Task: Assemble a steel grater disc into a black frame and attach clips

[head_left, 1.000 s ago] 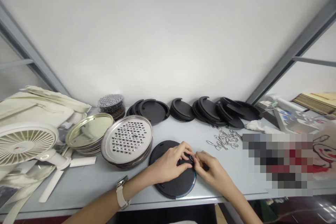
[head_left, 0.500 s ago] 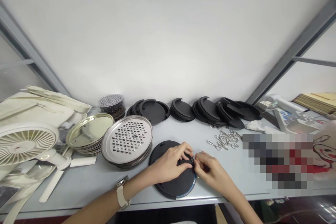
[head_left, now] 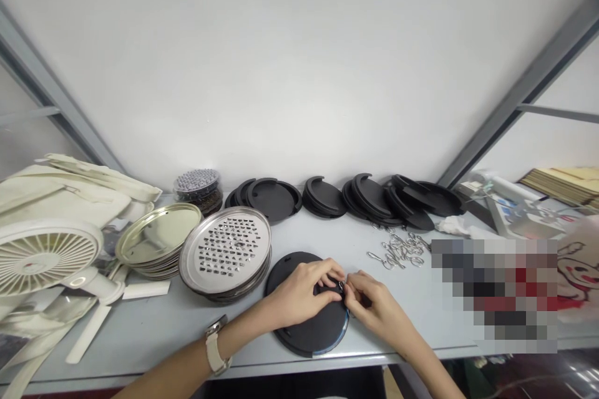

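A black round disc [head_left: 306, 338] lies flat on the table near the front edge. My left hand [head_left: 302, 292] rests over it, thumb and forefinger pinching a small metal clasp [head_left: 341, 286] at the disc's right rim. My right hand [head_left: 377, 304] is at the same rim, its thumb and fingertips pressed together on the clasp from the right. The fingers hide most of the clasp. Past my right hand lies a loose heap of similar silvery clasps and rings [head_left: 402, 250].
To the left stand a stack of metal discs with grater holes [head_left: 234, 249], a stack of shiny gold-toned lids [head_left: 159, 234] and a white fan [head_left: 42, 259]. Black discs with curved rims [head_left: 274, 198] line the wall. Pale boards [head_left: 561, 181] lie at the right.
Both hands stay at the disc's right rim, with only slight finger movement around the clasp. The whole view has shifted very slightly.
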Demonstrator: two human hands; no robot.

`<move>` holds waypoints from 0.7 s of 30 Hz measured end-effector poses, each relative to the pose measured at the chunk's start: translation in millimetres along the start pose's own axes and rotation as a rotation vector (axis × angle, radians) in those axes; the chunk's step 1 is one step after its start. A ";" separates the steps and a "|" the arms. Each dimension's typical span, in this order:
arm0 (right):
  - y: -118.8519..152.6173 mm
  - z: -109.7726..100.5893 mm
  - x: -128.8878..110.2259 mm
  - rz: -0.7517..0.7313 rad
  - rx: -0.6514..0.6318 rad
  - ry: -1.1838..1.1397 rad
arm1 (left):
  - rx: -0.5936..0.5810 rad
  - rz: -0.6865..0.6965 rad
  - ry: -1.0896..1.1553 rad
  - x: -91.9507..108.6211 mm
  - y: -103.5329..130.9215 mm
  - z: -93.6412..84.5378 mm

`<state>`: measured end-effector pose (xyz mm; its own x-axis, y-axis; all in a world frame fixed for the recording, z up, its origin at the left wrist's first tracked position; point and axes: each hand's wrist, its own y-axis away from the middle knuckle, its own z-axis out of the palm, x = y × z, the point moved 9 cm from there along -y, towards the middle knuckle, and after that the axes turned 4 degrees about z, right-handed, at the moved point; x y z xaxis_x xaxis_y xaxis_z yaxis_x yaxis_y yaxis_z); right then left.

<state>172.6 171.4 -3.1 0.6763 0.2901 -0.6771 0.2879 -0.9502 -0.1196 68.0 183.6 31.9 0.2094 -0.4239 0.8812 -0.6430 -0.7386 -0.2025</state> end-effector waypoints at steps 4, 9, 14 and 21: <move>-0.6 0.7 -1.0 0.011 -0.012 0.014 | 0.006 -0.007 0.003 -1.7 0.1 -0.4; -2.8 2.2 -1.7 0.002 -0.017 0.034 | 0.009 -0.018 0.007 -3.4 0.8 -0.2; -3.8 2.6 -0.9 -0.002 -0.025 0.026 | 0.025 -0.017 -0.008 -4.7 1.2 -1.9; -3.2 3.1 -4.6 -0.038 -0.053 0.000 | 0.020 0.004 -0.038 -5.2 1.2 -1.1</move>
<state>166.5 172.8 -1.9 0.6641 0.3255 -0.6731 0.3486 -0.9312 -0.1063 65.3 185.5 27.5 0.2349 -0.4467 0.8633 -0.6291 -0.7469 -0.2153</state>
